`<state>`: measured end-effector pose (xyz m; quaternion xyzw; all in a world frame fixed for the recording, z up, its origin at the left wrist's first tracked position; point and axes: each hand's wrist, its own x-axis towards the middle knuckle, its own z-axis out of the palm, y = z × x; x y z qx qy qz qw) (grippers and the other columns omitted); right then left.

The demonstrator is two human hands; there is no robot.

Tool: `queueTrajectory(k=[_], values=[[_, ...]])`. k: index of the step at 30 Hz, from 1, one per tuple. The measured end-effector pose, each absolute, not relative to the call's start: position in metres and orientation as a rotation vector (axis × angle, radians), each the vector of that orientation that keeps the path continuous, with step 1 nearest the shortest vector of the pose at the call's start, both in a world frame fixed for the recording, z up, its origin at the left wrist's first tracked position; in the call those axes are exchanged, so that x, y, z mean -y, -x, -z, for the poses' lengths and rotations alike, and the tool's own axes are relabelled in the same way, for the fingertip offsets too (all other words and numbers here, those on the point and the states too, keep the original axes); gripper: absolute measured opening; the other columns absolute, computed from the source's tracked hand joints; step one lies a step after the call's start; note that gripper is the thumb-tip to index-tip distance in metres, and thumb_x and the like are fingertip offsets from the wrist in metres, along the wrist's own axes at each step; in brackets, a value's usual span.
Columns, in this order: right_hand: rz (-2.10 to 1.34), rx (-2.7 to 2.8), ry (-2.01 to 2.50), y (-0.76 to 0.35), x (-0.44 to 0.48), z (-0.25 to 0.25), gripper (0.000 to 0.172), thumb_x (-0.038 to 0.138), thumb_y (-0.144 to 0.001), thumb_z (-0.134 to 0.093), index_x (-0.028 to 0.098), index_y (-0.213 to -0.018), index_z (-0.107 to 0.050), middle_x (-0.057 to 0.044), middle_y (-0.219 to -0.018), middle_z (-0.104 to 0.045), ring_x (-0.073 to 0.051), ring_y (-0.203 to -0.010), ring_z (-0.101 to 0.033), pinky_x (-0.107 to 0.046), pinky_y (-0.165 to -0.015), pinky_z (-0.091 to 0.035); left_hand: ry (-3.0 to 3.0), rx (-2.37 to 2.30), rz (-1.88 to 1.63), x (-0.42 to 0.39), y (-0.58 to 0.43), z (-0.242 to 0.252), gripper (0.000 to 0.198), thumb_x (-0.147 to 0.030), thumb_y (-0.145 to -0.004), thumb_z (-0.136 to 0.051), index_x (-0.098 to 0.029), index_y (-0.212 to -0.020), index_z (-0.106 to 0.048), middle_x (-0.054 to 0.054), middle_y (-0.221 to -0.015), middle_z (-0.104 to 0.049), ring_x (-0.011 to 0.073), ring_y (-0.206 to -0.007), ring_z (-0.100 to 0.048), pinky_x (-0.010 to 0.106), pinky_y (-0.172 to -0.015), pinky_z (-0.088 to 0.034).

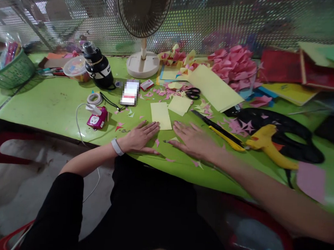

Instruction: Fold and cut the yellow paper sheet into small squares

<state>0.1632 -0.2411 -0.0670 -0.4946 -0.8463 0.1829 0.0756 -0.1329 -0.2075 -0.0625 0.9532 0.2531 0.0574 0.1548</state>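
Note:
My left hand point(142, 136) lies flat on the green table, fingers stretched toward the lower left edge of a pale yellow paper rectangle point(160, 116). To the right of that paper, my right hand point(193, 140) also rests palm down with its fingers spread. Neither hand holds anything. A second yellow paper piece point(180, 105) lies just behind, close to black-handled scissors point(192, 93). Beyond my right hand is a yellow and black utility knife point(225, 135). Small pink paper scraps point(170, 160) are scattered around both hands.
A yellow glue gun point(269, 143) and black pad lie at right. Behind are a large yellow sheet point(215, 88), piled pink paper shapes point(234, 65) and a fan point(143, 64). Leftward stand a black bottle point(98, 67), a phone point(130, 92), a pink power adapter point(97, 118) and a green basket point(11, 70).

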Motion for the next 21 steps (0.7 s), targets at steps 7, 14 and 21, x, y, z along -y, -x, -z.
queueTrajectory(k=[7, 14, 21], values=[[-1.494, 1.827, 1.690, -0.135, 0.192, 0.044, 0.046, 0.063, -0.085, -0.081, 0.021, -0.070, -0.071, -0.011, -0.065, -0.073, -0.023, -0.050, -0.070, -0.038, -0.044, -0.058, -2.658, -0.557, 0.031, 0.177, 0.145, 0.040, 0.087, -0.067, -0.101, -0.056, -0.017, -0.169, -0.035, 0.016, -0.175, -0.029, 0.0276, -0.165, -0.029, 0.045, -0.136, -0.007], [-1.767, 1.858, 1.765, -0.116, 0.170, 0.042, 0.042, 0.042, -0.088, -0.086, 0.016, -0.063, -0.065, -0.010, -0.062, -0.072, -0.013, -0.048, -0.066, -0.020, -0.038, -0.043, -2.710, -0.543, 0.041, 0.178, 0.146, 0.039, 0.088, -0.069, -0.102, -0.052, -0.016, -0.170, -0.033, 0.016, -0.175, -0.029, 0.0294, -0.164, -0.029, 0.046, -0.136, -0.010], [-1.755, 1.835, 1.952, -0.160, 0.180, 0.032, 0.037, 0.038, -0.092, -0.082, 0.015, -0.066, -0.067, -0.007, -0.065, -0.073, -0.010, -0.051, -0.064, -0.020, -0.045, -0.045, -2.765, -0.560, 0.165, 0.177, 0.145, 0.036, 0.089, -0.071, -0.105, -0.041, -0.014, -0.172, -0.027, 0.014, -0.178, -0.022, 0.0261, -0.166, -0.023, 0.042, -0.136, -0.005]])
